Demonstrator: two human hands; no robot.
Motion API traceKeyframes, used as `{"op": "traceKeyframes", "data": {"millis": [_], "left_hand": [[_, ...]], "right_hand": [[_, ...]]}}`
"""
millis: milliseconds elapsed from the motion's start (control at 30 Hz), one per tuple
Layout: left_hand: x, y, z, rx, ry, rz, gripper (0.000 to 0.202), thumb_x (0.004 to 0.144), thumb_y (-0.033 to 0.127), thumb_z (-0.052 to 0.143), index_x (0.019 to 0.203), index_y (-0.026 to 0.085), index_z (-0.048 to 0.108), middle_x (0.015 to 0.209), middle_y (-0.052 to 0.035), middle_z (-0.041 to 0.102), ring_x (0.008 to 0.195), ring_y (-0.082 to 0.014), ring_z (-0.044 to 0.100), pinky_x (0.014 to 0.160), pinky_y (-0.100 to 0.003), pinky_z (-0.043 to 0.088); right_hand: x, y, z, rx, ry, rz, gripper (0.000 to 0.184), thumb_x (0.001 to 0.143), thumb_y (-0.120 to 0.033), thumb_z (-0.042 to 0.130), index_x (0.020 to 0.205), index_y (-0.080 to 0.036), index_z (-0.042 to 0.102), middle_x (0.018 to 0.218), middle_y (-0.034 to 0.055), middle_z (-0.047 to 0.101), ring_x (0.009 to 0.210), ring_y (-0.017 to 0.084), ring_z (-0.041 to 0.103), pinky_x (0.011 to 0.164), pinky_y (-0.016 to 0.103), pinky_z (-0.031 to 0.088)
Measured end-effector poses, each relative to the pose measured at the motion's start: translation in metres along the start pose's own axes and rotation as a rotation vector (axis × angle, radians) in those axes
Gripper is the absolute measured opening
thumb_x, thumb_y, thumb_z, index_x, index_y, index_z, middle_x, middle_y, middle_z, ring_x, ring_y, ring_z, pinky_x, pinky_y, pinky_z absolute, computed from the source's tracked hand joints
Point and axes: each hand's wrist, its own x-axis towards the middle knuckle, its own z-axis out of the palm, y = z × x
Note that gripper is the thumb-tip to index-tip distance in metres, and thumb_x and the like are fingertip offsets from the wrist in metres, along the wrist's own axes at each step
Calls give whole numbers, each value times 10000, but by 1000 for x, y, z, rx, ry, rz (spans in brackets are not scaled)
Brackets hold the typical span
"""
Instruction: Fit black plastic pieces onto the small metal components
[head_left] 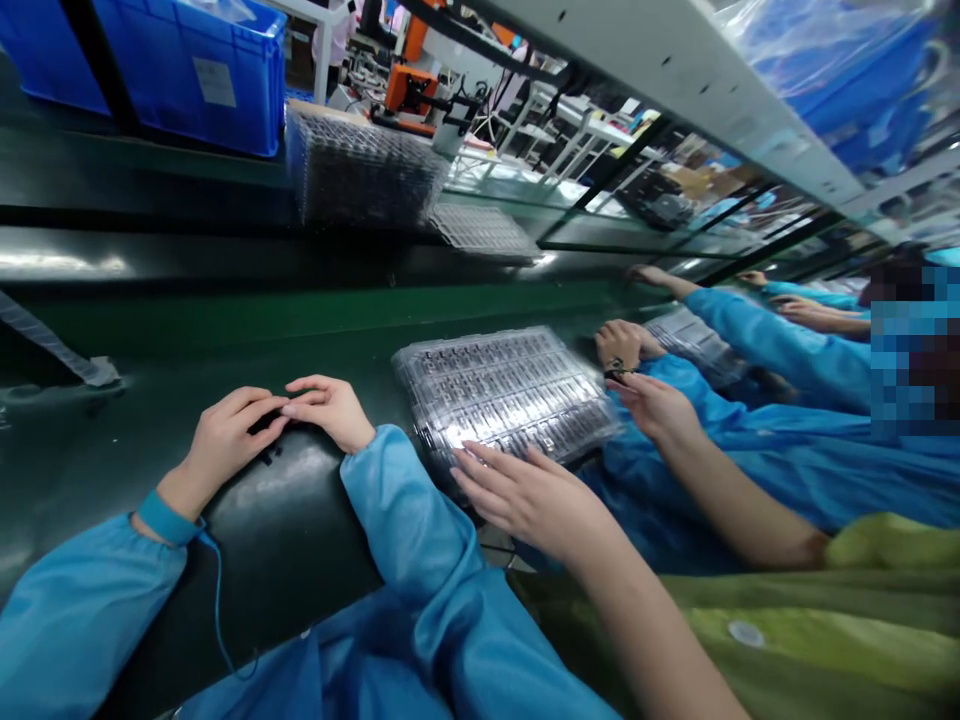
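My left hand (232, 432) and my right hand (330, 410) meet fingertip to fingertip just above the dark green work surface (300, 540). Both are closed in a pinch; whatever lies between the fingertips is too small or hidden to make out. A few small black pieces (271, 455) lie on the surface right below them. To the right of my right hand is a stack of clear plastic trays (510, 385), its compartments filled with rows of small parts. A blue wrist strap (166, 517) with a cord circles my left wrist.
A co-worker's hand (532, 495) reaches over the trays' near edge, the other hand (664, 410) by their right side. More blue-sleeved workers sit beyond. On the shelf behind stand a blue bin (217, 90), a tall tray stack (367, 165) and a flat tray (484, 232).
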Motion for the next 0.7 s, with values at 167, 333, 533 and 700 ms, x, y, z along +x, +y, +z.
{"op": "traceKeyframes", "data": {"millis": [167,333,533,700], "left_hand": [[1,2,-2,-29,-33,-24,160,902,283,621,1016,221,715,965,-56,693,845,-173,677,753,-286,558],[0,2,-3,-28,-29,-17,165,912,284,610,1021,221,715,959,-60,694,839,-176,677,746,-290,555],[0,2,-2,-34,-20,2,162,906,270,618,1029,217,709,952,-57,689,832,-167,672,735,-277,544],[1,3,-3,-23,-10,19,157,903,260,627,1031,212,705,945,-59,688,825,-169,672,730,-275,541]], "right_hand": [[1,0,0,-14,16,2,526,549,-313,919,1010,-176,706,754,-9,755,659,141,702,749,293,566],[1,0,-1,-25,18,-1,539,549,-323,919,1021,-176,703,773,0,761,680,149,712,763,302,568],[0,-1,1,-19,35,-6,538,541,-316,921,1011,-173,702,759,-4,757,675,147,713,773,306,571],[0,-2,2,-5,33,-4,518,545,-284,921,1002,-176,702,752,-13,754,662,129,704,755,282,564]]}}
